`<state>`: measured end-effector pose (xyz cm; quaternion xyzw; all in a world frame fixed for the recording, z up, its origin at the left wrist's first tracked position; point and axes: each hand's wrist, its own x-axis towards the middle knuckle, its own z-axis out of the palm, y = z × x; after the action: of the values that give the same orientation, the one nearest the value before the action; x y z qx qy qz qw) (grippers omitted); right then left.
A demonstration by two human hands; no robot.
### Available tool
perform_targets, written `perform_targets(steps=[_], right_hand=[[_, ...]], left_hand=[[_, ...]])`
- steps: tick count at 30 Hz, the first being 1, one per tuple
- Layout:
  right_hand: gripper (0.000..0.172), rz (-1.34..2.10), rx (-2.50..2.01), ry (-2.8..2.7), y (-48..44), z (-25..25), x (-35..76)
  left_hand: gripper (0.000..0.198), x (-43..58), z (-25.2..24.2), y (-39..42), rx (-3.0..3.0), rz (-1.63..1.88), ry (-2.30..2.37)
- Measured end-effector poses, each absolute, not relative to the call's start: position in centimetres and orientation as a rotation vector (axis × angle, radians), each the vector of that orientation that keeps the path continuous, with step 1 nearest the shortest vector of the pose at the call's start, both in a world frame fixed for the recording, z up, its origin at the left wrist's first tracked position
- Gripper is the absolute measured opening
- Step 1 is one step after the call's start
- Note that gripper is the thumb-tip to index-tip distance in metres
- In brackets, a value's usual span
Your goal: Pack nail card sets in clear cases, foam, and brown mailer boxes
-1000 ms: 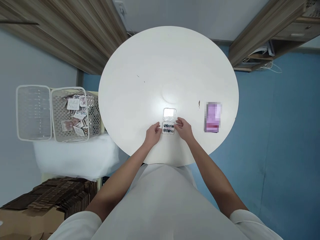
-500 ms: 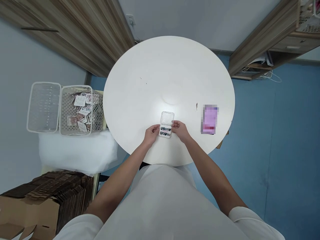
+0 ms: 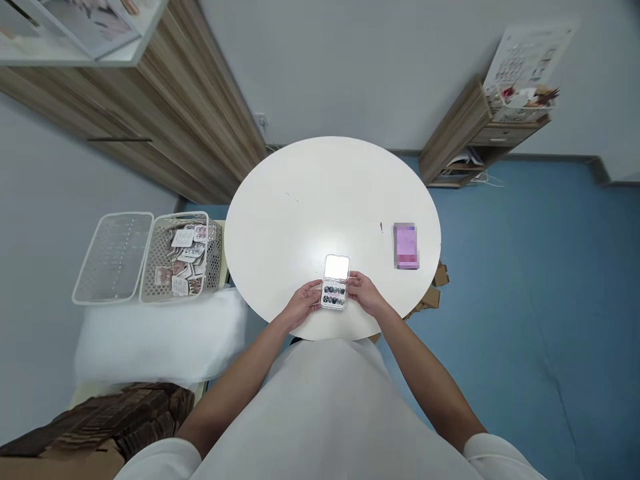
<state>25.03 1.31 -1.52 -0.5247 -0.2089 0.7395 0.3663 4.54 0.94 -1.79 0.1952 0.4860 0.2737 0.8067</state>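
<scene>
A small clear plastic box (image 3: 334,295) lies near the front of the white round table (image 3: 310,180), its hinged lid (image 3: 337,267) folded back away from me and catching the light. Inside are two rows of dark and silvery pieces that look like press-on nails, with a strip of pinkish print between them. My left hand (image 3: 303,305) pinches the box at its left edge. On the opposite edge, near the hinge, my right hand (image 3: 364,292) grips it with bent fingers.
A pixelated pink-purple item (image 3: 406,245) lies at the table's right. To the left, a white perforated basket (image 3: 214,257) with its lid open holds several small packs. Below it are white sheeting (image 3: 160,337) and stacked brown cardboard (image 3: 125,420). Wooden cabinets (image 3: 210,113) stand behind.
My view has tilted up, so the table and hands sit lower in the picture and more wall shows. Both hands stay at the box, whose lid now reflects bright light.
</scene>
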Motion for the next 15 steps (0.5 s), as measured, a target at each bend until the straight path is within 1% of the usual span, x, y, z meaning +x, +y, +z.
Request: perform_targets(steps=[2,8,15], right_hand=[[0.043,1.860,-1.335,-0.550,0.6,-0.5,24.3],[0.041,1.734,-1.361,-0.665,-1.6,1.6,21.9],[0.044,1.689,-1.287,-0.660,-3.6,2.5,19.3]], left_hand=[[0.046,3.8,-1.4,0.7,0.416,0.583,1.001],[0.030,1.7,-0.3,0.0,0.427,0.572,0.897],[0.026,-0.4,0.4,-1.2,0.448,0.555,0.845]])
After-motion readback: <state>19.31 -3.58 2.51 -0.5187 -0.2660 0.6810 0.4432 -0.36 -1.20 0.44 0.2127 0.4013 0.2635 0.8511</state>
